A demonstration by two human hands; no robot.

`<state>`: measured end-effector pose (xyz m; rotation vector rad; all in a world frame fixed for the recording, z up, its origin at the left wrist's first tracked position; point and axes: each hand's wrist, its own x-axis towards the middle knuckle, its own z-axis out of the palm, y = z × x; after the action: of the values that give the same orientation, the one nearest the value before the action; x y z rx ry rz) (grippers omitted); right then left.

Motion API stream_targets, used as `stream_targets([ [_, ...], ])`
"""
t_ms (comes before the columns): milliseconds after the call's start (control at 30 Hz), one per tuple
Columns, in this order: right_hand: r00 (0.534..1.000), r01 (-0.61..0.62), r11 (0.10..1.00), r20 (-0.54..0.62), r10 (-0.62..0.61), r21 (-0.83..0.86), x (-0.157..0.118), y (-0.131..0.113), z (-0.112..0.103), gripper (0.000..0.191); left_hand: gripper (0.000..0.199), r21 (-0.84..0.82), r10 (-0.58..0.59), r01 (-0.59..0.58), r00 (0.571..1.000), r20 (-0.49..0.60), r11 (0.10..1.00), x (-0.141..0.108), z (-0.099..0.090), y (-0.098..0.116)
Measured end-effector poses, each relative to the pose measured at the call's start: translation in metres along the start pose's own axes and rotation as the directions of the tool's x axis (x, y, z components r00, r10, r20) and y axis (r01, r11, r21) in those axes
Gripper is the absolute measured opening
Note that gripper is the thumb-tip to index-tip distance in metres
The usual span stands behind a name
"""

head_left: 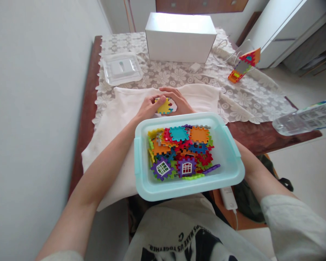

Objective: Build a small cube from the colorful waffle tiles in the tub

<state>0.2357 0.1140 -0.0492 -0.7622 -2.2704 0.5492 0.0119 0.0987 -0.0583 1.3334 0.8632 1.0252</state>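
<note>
Beyond the tub, both of my hands meet over the white cloth. My left hand [149,106] is closed on a yellow interlocking tile [164,106] with toothed edges, its thumb pressed on the flat face. My right hand [181,103] curves round the far and right sides of the tile, fingers bent over toward my left hand. A bit of a teal piece [171,110] shows at the tile's lower edge. Nearer to me, a pale aqua tub [228,174] holds a pile of loose toothed tiles in many colours, among them two purple window tiles [186,167].
A white cloth [114,145] lies over the lace tablecloth [179,74]. Behind are a clear plastic lid [122,69] and a white box [179,45]. A built tile model [243,66] stands back right. A clear bottle [306,116] juts in at right. The wall borders the left.
</note>
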Motion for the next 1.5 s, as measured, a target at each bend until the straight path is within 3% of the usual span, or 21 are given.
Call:
stream_targets([
  [167,0.994,0.102,0.991,-0.037,-0.099,0.086,-0.002,0.016,0.008,0.072,0.078,0.056,0.04,-0.038,0.998,-0.041,0.998,0.0,0.002,0.002],
  [333,0.997,0.067,0.993,0.02,-0.07,0.1,-0.004,0.019,0.009,0.084,0.077,0.064,0.057,-0.051,0.994,-0.095,0.997,-0.001,0.004,0.004],
  [500,0.998,0.059,0.993,0.0,-0.059,0.102,-0.005,0.014,0.004,0.088,0.08,0.061,0.072,-0.065,0.99,-0.122,0.996,0.0,0.004,0.004],
  [633,0.994,0.072,0.973,0.062,-0.087,0.219,-0.006,0.006,-0.005,0.092,0.078,0.04,0.057,-0.051,0.986,-0.158,0.998,-0.001,0.004,0.007],
  [733,0.994,-0.006,0.942,0.104,-0.031,0.336,-0.006,0.003,-0.009,0.1,0.079,0.047,0.061,-0.053,0.98,-0.19,0.997,-0.001,0.003,0.008],
  [833,0.995,-0.078,0.9,-0.027,0.1,0.428,-0.002,0.006,-0.015,0.082,0.079,0.04,0.034,-0.026,0.978,-0.205,0.999,-0.001,0.003,0.007],
  [933,0.965,-0.059,0.851,-0.19,0.183,0.521,0.004,0.009,-0.036,0.041,0.08,0.025,0.007,-0.002,0.976,-0.22,1.0,0.0,0.005,0.004],
  [1067,0.955,0.133,0.822,-0.295,0.044,0.553,0.008,-0.016,-0.092,0.025,0.074,0.066,0.034,-0.019,0.97,-0.241,0.998,0.003,0.006,-0.001],
  [1100,0.961,0.169,0.819,-0.278,-0.013,0.549,0.008,-0.031,-0.107,0.02,0.072,0.078,0.044,-0.026,0.97,-0.24,0.997,0.004,0.006,-0.002],
  [1200,0.975,0.19,0.882,0.021,-0.221,0.431,0.006,-0.092,-0.134,0.013,0.07,0.102,0.073,-0.051,0.972,-0.224,0.993,0.004,0.006,-0.002],
  [1267,0.909,0.193,0.934,0.303,-0.285,0.301,0.005,-0.135,-0.131,0.016,0.073,0.106,0.076,-0.053,0.973,-0.219,0.993,0.002,0.006,-0.002],
  [1333,0.798,0.333,0.93,0.478,-0.367,0.158,0.003,-0.169,-0.113,0.023,0.077,0.088,0.062,-0.043,0.973,-0.224,0.995,0.001,0.007,-0.001],
  [1433,0.611,0.617,0.787,0.64,-0.467,-0.015,-0.003,-0.191,-0.072,0.023,0.083,-0.016,0.019,-0.023,0.97,-0.241,1.0,0.0,0.007,0.0],
  [1500,0.545,0.721,0.689,0.674,-0.498,-0.075,-0.007,-0.191,-0.05,0.018,0.087,-0.114,-0.027,-0.001,0.969,-0.244,0.993,0.001,0.005,0.0],
])
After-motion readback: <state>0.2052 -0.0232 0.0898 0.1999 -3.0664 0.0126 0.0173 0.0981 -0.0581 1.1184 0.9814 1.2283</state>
